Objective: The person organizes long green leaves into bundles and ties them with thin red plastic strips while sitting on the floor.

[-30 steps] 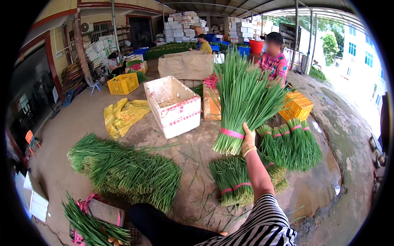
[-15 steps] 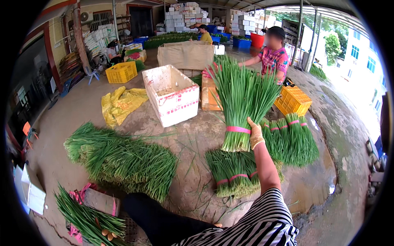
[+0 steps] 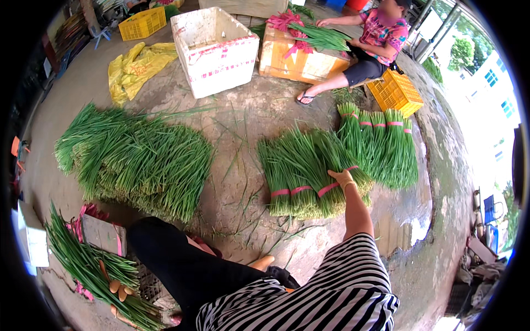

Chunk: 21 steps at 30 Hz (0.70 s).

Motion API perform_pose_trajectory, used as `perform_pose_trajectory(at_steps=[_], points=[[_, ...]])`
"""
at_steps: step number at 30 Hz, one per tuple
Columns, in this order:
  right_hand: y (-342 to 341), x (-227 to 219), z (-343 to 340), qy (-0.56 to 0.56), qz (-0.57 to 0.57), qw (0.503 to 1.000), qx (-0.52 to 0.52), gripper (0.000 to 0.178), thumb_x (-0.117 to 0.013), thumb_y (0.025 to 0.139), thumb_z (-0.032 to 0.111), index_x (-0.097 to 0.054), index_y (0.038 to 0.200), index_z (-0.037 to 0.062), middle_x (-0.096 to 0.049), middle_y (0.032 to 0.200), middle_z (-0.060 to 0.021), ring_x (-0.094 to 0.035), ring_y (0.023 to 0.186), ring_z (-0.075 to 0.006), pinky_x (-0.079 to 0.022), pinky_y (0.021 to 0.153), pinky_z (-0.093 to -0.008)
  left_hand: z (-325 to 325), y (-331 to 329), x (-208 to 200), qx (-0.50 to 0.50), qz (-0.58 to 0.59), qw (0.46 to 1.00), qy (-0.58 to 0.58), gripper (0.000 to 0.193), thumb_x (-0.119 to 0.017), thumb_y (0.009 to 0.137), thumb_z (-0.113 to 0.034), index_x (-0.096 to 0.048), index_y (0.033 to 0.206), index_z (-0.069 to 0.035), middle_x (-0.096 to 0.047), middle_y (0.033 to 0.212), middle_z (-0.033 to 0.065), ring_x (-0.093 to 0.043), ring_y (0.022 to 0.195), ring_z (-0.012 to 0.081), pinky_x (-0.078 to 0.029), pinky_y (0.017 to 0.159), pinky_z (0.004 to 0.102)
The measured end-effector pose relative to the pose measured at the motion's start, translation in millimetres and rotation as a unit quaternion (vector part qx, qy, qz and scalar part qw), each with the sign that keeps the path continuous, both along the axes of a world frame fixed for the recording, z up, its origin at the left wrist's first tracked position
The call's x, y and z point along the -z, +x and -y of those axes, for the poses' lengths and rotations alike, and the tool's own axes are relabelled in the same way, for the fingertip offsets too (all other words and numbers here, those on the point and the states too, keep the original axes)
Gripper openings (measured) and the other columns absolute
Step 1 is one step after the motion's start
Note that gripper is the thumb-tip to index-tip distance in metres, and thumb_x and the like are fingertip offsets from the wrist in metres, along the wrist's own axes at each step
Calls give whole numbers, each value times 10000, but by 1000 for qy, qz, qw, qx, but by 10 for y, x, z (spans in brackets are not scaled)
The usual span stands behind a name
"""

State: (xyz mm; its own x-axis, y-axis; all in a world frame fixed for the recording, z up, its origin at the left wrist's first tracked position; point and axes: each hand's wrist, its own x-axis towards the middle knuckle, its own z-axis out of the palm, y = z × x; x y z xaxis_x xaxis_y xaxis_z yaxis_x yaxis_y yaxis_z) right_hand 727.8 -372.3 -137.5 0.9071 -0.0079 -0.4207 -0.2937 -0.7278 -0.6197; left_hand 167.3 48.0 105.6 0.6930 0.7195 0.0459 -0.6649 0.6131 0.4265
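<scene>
My right hand (image 3: 343,179), in a pale glove, closes on a pink-banded bundle of green chives (image 3: 329,165) lying at the row's right side. Beside it lie similar tied bundles (image 3: 281,171), cut ends toward me. At lower left, my left hand (image 3: 118,289) is closed around loose long chives (image 3: 83,265); its tan-covered fingers show among the stalks, the rest partly hidden. These chives lie by a block-like stand (image 3: 102,234) with pink strips (image 3: 88,212) beside it. A large heap of untied chives (image 3: 138,160) covers the ground in front of me.
More banded bundles (image 3: 381,143) stand farther right. A white foam box (image 3: 218,66), yellow sheet (image 3: 138,69) and yellow crate (image 3: 142,25) lie ahead. A person (image 3: 381,41) sits handling chives on an orange-white box (image 3: 298,58), near another yellow crate (image 3: 397,91).
My right hand has lowered the banded bundle from the air onto the row on the ground. The view has tilted downward. My left hand still grips the loose chives.
</scene>
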Motion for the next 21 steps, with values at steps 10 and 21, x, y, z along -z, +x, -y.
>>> perform_pose_trajectory(at_steps=[10,21], points=[[83,-567,-565,-237,267,924,-137,294,-649,750,321,-592,944,107,-632,856,-118,-605,834,-304,-475,726,-399,-92,113,72,-14,12,1000,-21,754,-451,742,-365,-157,1335,-4,-515,884,113,-537,729,179,-459,820,336],[274,-355,-895,-337,56,906,-248,317,-723,658,355,-655,882,141,-652,931,-73,-605,917,-269,-476,780,-383,-161,149,125,-35,13,999,-26,746,-469,759,-321,-130,1348,-12,-504,892,107,-527,729,171,-453,840,339]])
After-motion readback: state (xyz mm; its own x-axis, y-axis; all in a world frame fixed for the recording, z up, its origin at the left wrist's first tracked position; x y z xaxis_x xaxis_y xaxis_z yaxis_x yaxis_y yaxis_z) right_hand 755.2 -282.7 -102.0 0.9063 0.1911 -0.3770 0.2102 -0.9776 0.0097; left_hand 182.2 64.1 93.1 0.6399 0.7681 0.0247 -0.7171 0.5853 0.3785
